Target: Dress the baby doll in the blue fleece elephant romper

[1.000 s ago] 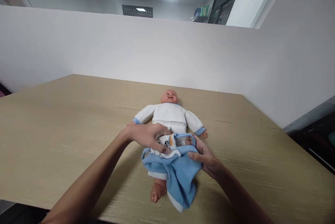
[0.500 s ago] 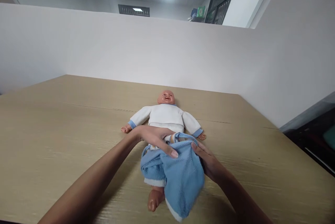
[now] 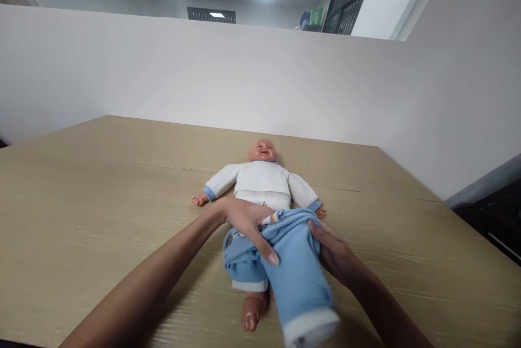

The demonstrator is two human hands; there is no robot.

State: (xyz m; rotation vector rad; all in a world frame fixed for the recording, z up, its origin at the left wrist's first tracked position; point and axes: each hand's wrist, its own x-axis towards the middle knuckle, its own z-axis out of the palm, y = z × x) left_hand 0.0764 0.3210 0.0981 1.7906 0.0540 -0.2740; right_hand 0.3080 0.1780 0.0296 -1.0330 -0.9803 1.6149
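A baby doll [image 3: 262, 177] in a white top with blue cuffs lies on its back, head away from me. Blue trousers [image 3: 299, 266] with white hems are bunched around its legs. One bare foot [image 3: 253, 312] pokes out below the left trouser leg; the other foot is hidden. My left hand [image 3: 250, 223] lies across the doll's waist, its thumb pressed on the blue cloth and its fingers tucked inside the waistband. On the other side, my right hand [image 3: 328, 242] grips the trousers' edge between thumb and fingers.
The doll rests on a wide wooden table [image 3: 122, 190] with seam lines. A white wall [image 3: 244, 76] rises behind the table. At the far right, a dark object [image 3: 492, 212] stands past the table's edge.
The right trouser leg has straightened and swung toward me and to the right, its white hem now facing me. Both hands keep their hold on the cloth.
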